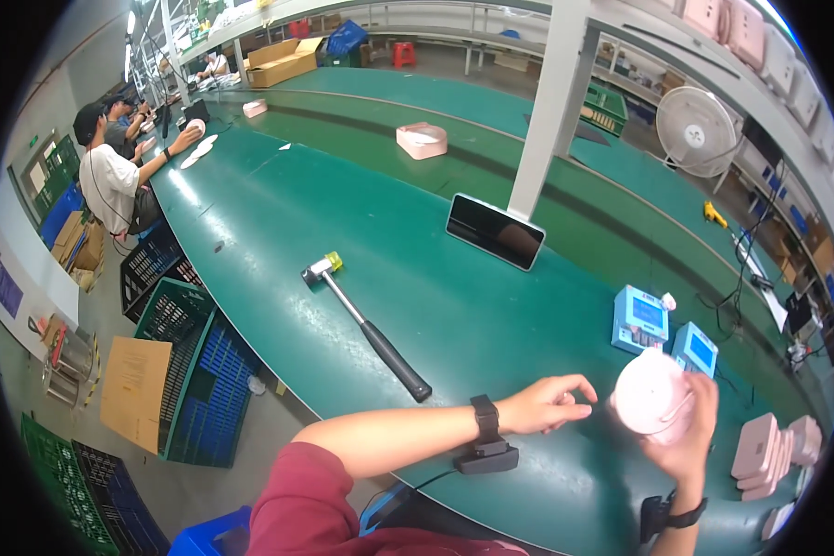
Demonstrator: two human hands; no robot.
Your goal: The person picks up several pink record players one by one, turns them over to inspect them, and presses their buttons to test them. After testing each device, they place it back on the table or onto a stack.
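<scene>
A long green counter [417, 306] carries a black-handled mallet [366, 326] and two blue boxes [639, 320]. Above its near edge, the right hand [690, 435] grips a round pink housing [653, 394]; the left hand [547, 405], fingers loosely curled and empty, hovers just beside it.

The pink round casing [653, 394] is a pale, smooth plastic shell, roughly drum-shaped, with a flat circular face turned up and toward the left. It is tilted, lifted clear of the green bench [454, 324] rather than resting on it. The right hand [690, 435] wraps it from below and behind, fingers curled along its right rim. The left hand [547, 403] sits just beside its left edge, fingertips pinched together and close to the shell; whether they touch it cannot be told. A thin pale strip curves across its lower face.
</scene>
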